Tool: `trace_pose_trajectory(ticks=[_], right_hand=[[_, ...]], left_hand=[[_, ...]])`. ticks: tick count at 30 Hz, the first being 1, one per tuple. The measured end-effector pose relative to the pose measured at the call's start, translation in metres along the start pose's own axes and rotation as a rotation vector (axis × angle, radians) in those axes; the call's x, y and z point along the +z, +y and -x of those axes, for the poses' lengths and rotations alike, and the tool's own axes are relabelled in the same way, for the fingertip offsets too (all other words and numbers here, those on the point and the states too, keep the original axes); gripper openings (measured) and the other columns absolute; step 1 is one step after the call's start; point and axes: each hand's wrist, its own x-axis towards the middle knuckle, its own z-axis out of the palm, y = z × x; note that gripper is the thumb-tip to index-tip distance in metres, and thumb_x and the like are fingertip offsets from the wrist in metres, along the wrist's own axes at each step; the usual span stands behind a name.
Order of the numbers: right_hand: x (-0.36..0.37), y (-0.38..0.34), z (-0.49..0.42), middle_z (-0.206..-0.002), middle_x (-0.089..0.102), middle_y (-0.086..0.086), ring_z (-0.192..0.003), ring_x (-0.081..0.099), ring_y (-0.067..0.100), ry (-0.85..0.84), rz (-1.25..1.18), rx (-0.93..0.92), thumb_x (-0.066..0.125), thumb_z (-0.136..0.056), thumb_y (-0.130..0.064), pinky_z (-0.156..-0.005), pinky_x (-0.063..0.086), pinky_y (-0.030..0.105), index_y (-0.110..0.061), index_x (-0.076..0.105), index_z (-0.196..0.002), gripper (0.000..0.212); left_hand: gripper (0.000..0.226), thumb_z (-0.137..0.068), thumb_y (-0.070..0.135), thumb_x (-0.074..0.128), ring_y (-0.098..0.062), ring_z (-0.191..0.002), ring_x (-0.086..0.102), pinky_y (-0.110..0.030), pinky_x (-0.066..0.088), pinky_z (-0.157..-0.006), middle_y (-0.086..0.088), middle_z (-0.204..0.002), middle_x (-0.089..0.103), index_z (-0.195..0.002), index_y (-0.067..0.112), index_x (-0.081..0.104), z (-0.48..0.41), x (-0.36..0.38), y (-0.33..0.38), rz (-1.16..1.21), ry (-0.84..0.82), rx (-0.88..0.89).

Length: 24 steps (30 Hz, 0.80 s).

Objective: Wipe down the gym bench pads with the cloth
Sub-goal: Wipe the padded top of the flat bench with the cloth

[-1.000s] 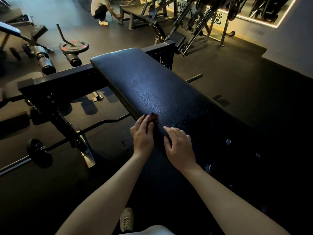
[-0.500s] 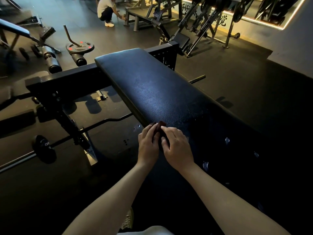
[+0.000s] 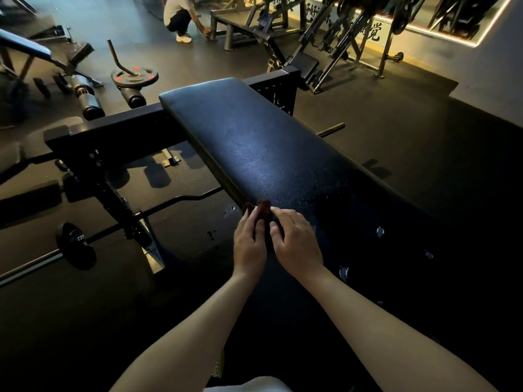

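Big black bench pad (image 3: 254, 148) fills the middle, long and glossy, with a pebbled skin that catches the light along its far half while the near end sits in deep shadow. The steel frame (image 3: 113, 128) runs out from the pad's left side, and a barbell (image 3: 70, 244) lies on the floor left of the pad. A weight plate (image 3: 134, 77) lies on the floor beyond the pad's far left corner, and a crouching person (image 3: 178, 18) works well beyond the pad's far end.

Now the hands, both at the pad's left edge, about midway along. The left hand (image 3: 250, 244) lies with its fingers nearly straight and close together, pressing down on the cloth (image 3: 261, 210). The right hand (image 3: 295, 244) is just beside it, its fingers bent, and the forefinger and thumb appear to nip the cloth's near side (the dim light makes that hard to confirm).

The cloth itself is small, dark reddish-brown, bunched on the pad's left edge and peeking out past the fingertips. It looks soft, light and limp, so it should fold under any push. The best hold is probably a flat palm over a gathered wad, because a corner pinch would let it trail. The pad looks firm and slick, so the cloth should glide easily.
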Motion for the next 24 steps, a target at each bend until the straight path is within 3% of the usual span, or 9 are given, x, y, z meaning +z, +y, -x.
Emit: trace_pose_trajectory(ticks=[6,9,12,18,22,24], right_hand=[[-0.009,-0.003,0.005,-0.128,0.063,-0.002,-0.118,0.055,0.013,-0.016,-0.184,0.027,0.052,-0.096,-0.027,-0.102,0.046,0.032,-0.019,0.057,-0.138,0.042],[-0.020,-0.009,0.002,-0.135,0.059,-0.003,-0.120,0.056,0.009,-0.032,-0.397,0.106,0.056,-0.100,-0.022,-0.103,0.045,0.026,-0.025,0.054,-0.142,0.043],[-0.028,-0.011,-0.006,-0.132,0.058,0.000,-0.112,0.058,0.009,-0.060,-0.472,0.225,0.058,-0.100,-0.025,-0.102,0.046,0.029,-0.026,0.053,-0.143,0.044],[-0.031,-0.009,-0.018,-0.141,0.044,0.011,-0.130,0.047,0.021,-0.290,-0.381,0.272,0.057,-0.099,-0.035,-0.112,0.036,0.032,-0.022,0.034,-0.154,0.061],[-0.038,-0.004,-0.032,-0.140,0.041,0.013,-0.130,0.046,0.024,-0.184,-0.352,0.259,0.057,-0.097,-0.016,-0.105,0.032,0.017,-0.018,0.042,-0.150,0.055],[-0.040,-0.001,-0.040,-0.148,0.027,0.014,-0.136,0.036,0.029,-0.111,-0.220,0.258,0.056,-0.097,-0.015,-0.109,0.032,0.023,-0.015,0.039,-0.151,0.056]], left_hand=[[0.039,-0.102,0.017,0.056,-0.005,-0.135,0.048,-0.030,0.036,-0.116,0.004,-0.143,0.057,-0.141,0.022,0.057,0.013,-0.007,0.023,0.070,-0.030,0.022],[0.040,-0.104,0.020,0.053,0.012,-0.120,0.054,-0.012,0.040,-0.104,0.015,-0.133,0.060,-0.143,0.025,0.054,0.013,-0.008,0.049,0.212,-0.047,-0.050],[0.038,-0.106,0.022,0.048,0.005,-0.120,0.057,-0.015,0.043,-0.104,0.011,-0.134,0.063,-0.143,0.024,0.056,0.013,-0.005,0.060,0.258,-0.069,-0.076],[0.032,-0.104,0.025,0.051,-0.004,-0.114,0.063,-0.027,0.047,-0.104,0.004,-0.124,0.070,-0.133,0.022,0.065,0.013,-0.005,0.069,0.185,-0.003,-0.056],[0.029,-0.103,0.023,0.053,0.005,-0.103,0.065,-0.019,0.051,-0.094,0.010,-0.114,0.071,-0.129,0.023,0.066,0.008,-0.007,0.073,0.163,-0.064,-0.002],[0.028,-0.103,0.021,0.054,0.003,-0.102,0.066,-0.020,0.052,-0.092,0.010,-0.112,0.072,-0.127,0.023,0.067,0.000,-0.009,0.069,0.136,-0.089,0.039]])
